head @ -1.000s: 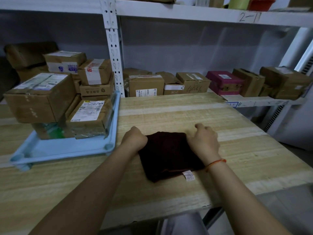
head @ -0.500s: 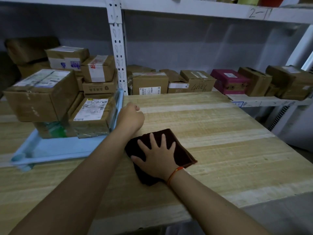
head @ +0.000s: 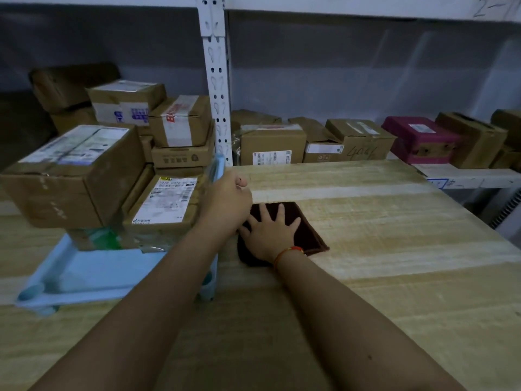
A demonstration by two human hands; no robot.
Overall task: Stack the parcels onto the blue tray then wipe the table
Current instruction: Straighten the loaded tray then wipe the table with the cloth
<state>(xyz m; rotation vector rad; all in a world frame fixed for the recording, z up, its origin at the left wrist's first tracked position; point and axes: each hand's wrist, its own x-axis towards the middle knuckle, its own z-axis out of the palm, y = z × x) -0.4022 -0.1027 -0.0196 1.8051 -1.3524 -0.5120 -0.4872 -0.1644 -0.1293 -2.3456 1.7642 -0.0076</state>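
Head view shows the right hand (head: 270, 235) pressing flat on the dark cloth (head: 304, 230) beside the blue tray (head: 84, 275), whose rim the left hand (head: 228, 198) grips; I would wipe the table (head: 394, 249) with even, overlapping strokes.

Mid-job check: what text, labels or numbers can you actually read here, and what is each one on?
"404" plus a stroke, handwritten: shelf carton.
"2-1", cut by the frame edge, handwritten: upper shelf beam.
Red print starting with "B": taped parcel, the rest blurred.
Shipping labels, barcodes: front parcel, large parcel, too small to read.
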